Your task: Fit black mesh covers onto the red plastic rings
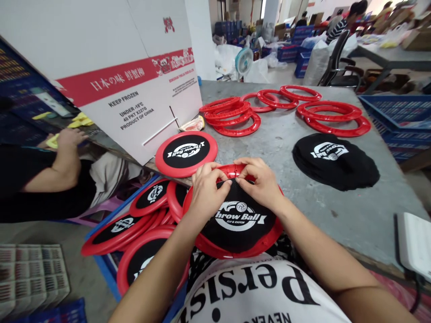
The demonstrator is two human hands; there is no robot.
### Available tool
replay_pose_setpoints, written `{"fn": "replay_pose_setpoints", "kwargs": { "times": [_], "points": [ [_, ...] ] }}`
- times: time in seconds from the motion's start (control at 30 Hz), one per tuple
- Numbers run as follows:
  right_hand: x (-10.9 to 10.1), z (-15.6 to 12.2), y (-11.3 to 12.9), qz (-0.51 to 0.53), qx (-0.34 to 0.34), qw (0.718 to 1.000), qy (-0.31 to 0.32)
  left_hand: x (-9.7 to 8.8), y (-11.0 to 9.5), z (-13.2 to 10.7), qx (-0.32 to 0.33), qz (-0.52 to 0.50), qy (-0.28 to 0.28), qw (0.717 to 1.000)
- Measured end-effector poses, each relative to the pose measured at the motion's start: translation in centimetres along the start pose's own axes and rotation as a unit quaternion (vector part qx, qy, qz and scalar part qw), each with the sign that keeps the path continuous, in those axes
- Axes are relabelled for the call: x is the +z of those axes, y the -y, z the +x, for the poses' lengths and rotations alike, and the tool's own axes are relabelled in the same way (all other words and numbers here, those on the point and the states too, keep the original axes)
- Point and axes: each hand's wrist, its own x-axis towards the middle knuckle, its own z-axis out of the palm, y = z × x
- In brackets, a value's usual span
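A black fabric disc printed "Throw Ball" lies across a red plastic ring on my lap, against the table edge. My left hand pinches the disc's far edge between thumb and fingers. Close beside it, my right hand pinches the same edge, thumbs nearly touching. Red rim shows beyond the cloth at the far side. An assembled red disc with a black centre lies at the table's left edge. Right of my hands sits a stack of black fabric discs.
Red rings lie in a left pile and a right pile on the grey table. A white carton stands at left. Finished discs fill a blue crate below left. Another person's arm is beyond the carton.
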Motion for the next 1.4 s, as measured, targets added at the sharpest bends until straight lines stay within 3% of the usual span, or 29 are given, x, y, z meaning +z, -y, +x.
{"fn": "replay_pose_setpoints", "kwargs": {
  "times": [0.17,0.6,0.97,1.23,1.4],
  "points": [
    [-0.2,-0.2,0.2,-0.011,-0.003,1.000,-0.014,0.5,-0.3,-0.1,0.008,0.010,-0.025,1.000],
    [-0.5,-0.7,0.3,-0.037,0.004,0.998,-0.048,1.3,-0.9,0.2,0.008,0.022,-0.028,0.999],
    [0.1,-0.2,0.6,-0.090,0.035,0.995,-0.034,1.3,-0.9,0.8,-0.021,0.005,0.006,1.000],
    [2.3,-0.1,-0.5,-0.132,0.022,0.990,-0.039,2.3,0.9,1.5,-0.050,-0.022,0.027,0.998],
    [3.3,-0.2,-0.7,-0.153,-0.003,0.988,0.005,2.5,2.4,0.7,-0.074,-0.033,0.021,0.996]
  ]
}}
